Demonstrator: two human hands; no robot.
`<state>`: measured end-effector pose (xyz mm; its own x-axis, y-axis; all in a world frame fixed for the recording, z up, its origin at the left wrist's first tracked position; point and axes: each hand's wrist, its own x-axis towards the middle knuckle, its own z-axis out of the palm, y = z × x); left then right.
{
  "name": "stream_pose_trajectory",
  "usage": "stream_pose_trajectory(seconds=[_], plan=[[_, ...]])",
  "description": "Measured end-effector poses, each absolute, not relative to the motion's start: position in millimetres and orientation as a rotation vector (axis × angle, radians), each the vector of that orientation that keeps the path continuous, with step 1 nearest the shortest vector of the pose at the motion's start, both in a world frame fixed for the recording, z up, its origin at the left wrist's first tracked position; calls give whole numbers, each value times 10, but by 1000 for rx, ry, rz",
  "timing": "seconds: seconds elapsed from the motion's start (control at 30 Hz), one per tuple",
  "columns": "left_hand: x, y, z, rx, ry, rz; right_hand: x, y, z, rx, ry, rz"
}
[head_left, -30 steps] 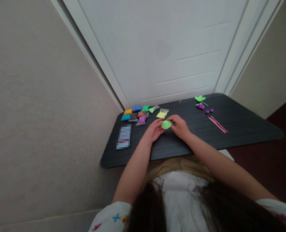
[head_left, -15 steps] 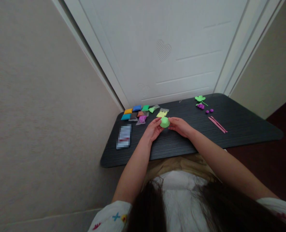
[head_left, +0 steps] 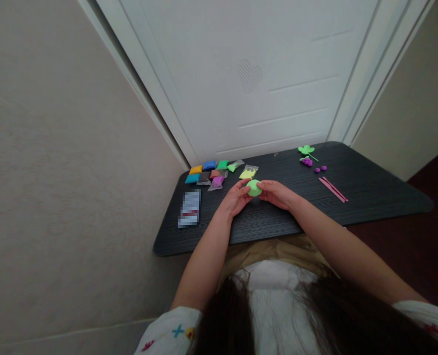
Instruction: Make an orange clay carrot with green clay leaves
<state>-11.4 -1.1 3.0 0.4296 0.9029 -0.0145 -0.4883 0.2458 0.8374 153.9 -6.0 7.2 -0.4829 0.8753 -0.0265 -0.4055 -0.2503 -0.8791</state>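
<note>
A flat, round piece of light green clay (head_left: 254, 188) is held between both hands just above the dark table (head_left: 370, 190). My left hand (head_left: 236, 198) pinches its left edge with fingers curled. My right hand (head_left: 277, 193) grips its right edge, thumb on top. Both hands sit near the middle of the table, a little in front of the clay packets.
Several small packets of coloured clay (head_left: 211, 175) lie at the back left, with a phone (head_left: 190, 209) in front of them. At the back right are a green clay leaf (head_left: 306, 149), purple clay balls (head_left: 308, 161) and pink sticks (head_left: 333, 189). A white door (head_left: 256, 74) stands behind.
The green clay has been turned and drawn in between the fingers, looking smaller and rounder than a second ago. Both hands have stayed in nearly the same place.
</note>
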Motion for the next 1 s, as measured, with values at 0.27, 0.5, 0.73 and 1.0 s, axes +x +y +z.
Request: stream_pose_trajectory(seconds=[0.27,0.5,0.73,1.0], plan=[[-109,-46,74,890,545,1011,1534,-60,68,-679,-1123,1859],[-99,-30,66,891,573,1041,1515,-51,61,-717,-1112,1802],[-112,-9,73,841,647,1087,1507,-54,75,-750,-1113,1721],[-104,-28,85,855,660,1057,1514,-48,74,-768,-1121,1724]])
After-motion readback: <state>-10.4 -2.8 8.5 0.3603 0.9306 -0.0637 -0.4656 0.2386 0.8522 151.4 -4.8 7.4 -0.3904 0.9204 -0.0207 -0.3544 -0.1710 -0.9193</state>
